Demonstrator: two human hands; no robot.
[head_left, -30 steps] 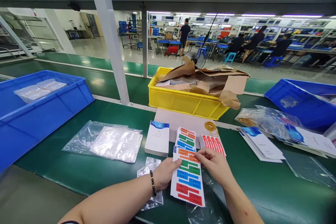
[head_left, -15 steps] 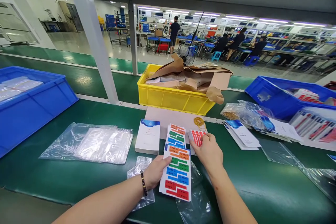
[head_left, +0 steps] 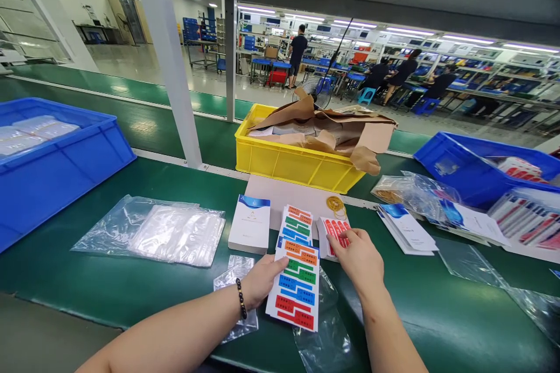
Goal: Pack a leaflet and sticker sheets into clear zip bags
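Note:
My left hand (head_left: 259, 283) grips a thin stack of label sheets (head_left: 294, 294) printed in orange, green, blue and red, thumb on top. Behind it lies another pile of the same coloured label sheets (head_left: 297, 222), partly covered. My right hand (head_left: 361, 259) has thumb and fingertips pinched at the top of a small stack of red-and-white sticker sheets (head_left: 336, 227), which still rests on the table. Left of these is a stack of white booklets (head_left: 250, 224) with a blue top band. Clear plastic bags (head_left: 326, 317) lie beneath and beside my hands.
A yellow crate (head_left: 297, 166) with torn brown paper stands behind. Blue bins (head_left: 56, 151) flank the green worktop on both sides. Rubber bands (head_left: 335, 205), a pile of plastic sleeves (head_left: 179, 233) and booklets (head_left: 406, 227) lie around. A white post (head_left: 170, 58) rises at left; people work far behind.
The view has shifted slightly, so the scene sits a little further right. My right hand stays at the red sticker stack, its fingers slightly shifted; my left hand still holds the label sheets.

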